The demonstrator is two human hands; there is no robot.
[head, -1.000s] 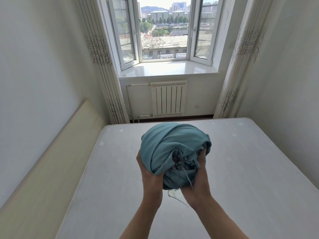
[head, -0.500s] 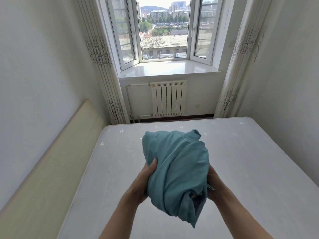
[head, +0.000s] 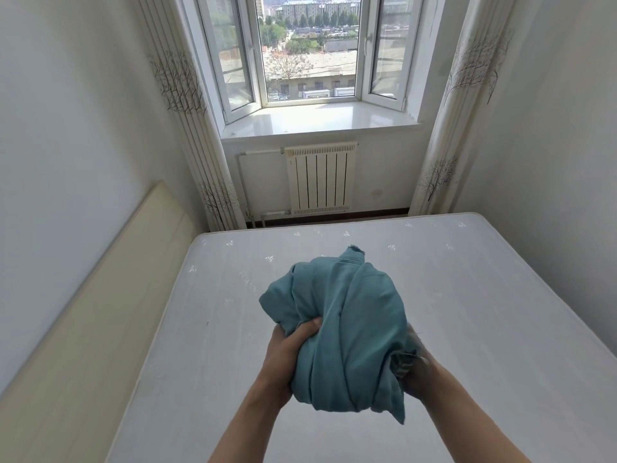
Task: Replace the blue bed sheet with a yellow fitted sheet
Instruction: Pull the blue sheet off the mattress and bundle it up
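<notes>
the blue bed sheet (head: pixel 340 332) is off the bed and bunched into a rough ball, held up in the air over the near half of the bare mattress (head: pixel 484 295), touching nothing but my hands. a frayed corner pokes up at the top of the bundle and a loose tail hangs off its lower right.

my left hand (head: pixel 287 359) grips the bundle from the left, thumb and fingers dug into the folds. my right hand (head: pixel 414 369) is mostly hidden behind the cloth and blurred; it seems pressed against the right side of the ball, but i cannot tell whether its fingers are curled into the fabric or just supporting it.

i judge the removal step as nearly finished: the mattress shows no sheet at all, only its pale quilted top. what remains is getting rid of this bundle and starting on the yellow fitted sheet, which i do not see anywhere in view.

the next move calls for setting the ball down somewhere off the sleeping surface, keeping that dangling tail from dragging, then finding the new sheet.

beyond the bed stand the radiator (head: pixel 319 178), the window (head: pixel 310 51) above it, and curtains on both sides; a cream headboard (head: pixel 100 312) runs along the left wall.
</notes>
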